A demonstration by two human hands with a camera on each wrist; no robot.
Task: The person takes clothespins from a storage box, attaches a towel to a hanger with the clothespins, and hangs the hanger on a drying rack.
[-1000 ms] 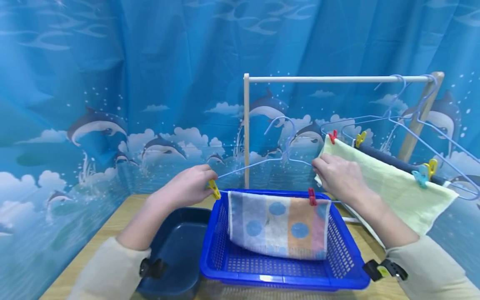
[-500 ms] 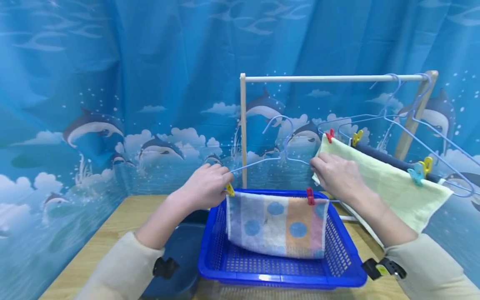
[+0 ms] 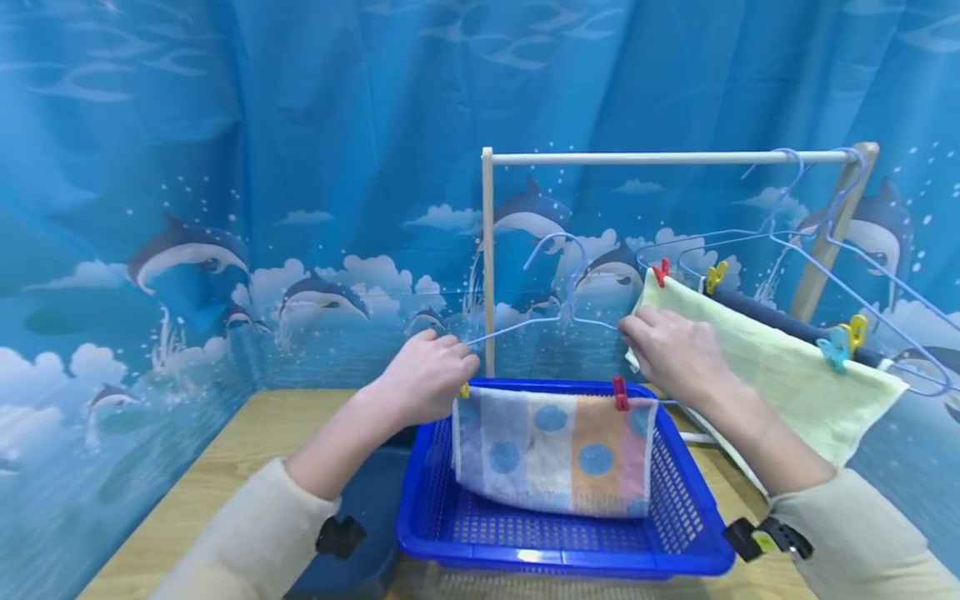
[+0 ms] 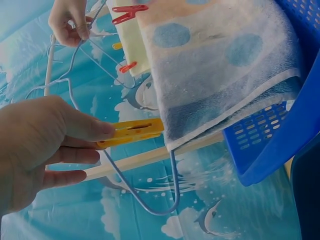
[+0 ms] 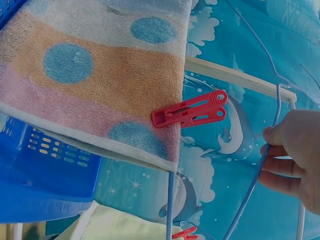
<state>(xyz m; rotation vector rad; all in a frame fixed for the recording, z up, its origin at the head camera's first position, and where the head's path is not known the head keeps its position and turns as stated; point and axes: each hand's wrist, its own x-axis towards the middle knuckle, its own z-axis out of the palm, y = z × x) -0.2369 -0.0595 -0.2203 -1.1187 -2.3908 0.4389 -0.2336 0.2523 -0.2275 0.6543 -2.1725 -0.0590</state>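
Note:
A striped towel with blue dots (image 3: 551, 454) drapes over the lower bar of a blue wire hanger (image 3: 517, 326), above the blue basket (image 3: 562, 554). My left hand (image 3: 431, 379) pinches a yellow clothespin (image 4: 135, 132) between thumb and fingers. Its tip meets the towel's left top corner in the left wrist view; whether it bites the bar cannot be seen. My right hand (image 3: 675, 354) grips the hanger's right sloping arm, which passes between thumb and fingers in the right wrist view. A red clothespin (image 5: 190, 109) clamps the towel near its right end.
A wooden rack (image 3: 637, 158) stands behind. Hangers on its right end carry a pale yellow towel (image 3: 757, 358) and a dark rolled cloth (image 3: 765, 315), with red, yellow and light blue clothespins. A dark tub (image 3: 360, 517) sits left of the basket on the wooden table (image 3: 292, 408).
My left hand has moved right with the yellow clothespin, from outside the towel's left edge to its top corner. The right hand keeps its grip on the hanger.

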